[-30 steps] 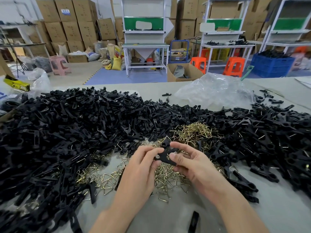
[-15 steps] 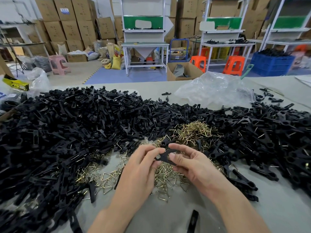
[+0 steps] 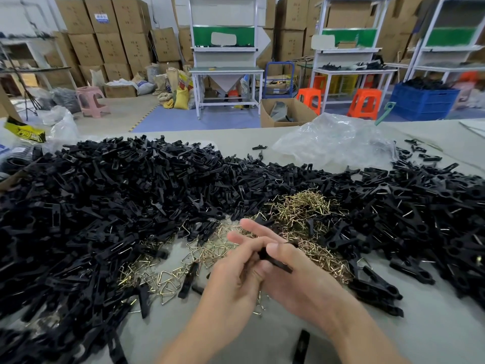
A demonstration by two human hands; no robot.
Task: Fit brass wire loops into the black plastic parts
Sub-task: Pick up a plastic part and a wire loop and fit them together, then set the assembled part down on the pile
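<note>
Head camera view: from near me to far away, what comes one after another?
Lone black plastic strip, black plastic part held by left hand and right hand, pile of brass wire loops, crumpled clear plastic bag, open brown cardboard box.

Ahead of me, cardboard boxes (image 3: 105, 35) stand stacked high. White workbenches (image 3: 225, 70) stand before them — orange stools (image 3: 364, 101) and a blue crate (image 3: 422, 103) alongside.

- I see heaped black clip parts (image 3: 131, 206) of matt moulded plastic.
- The triangular wire loops (image 3: 301, 206) are glossy brass-coloured metal.
- The clear bag (image 3: 336, 143) is crinkled, shiny plastic film.
- The grey table top (image 3: 433, 324) looks smooth and matt.
</note>
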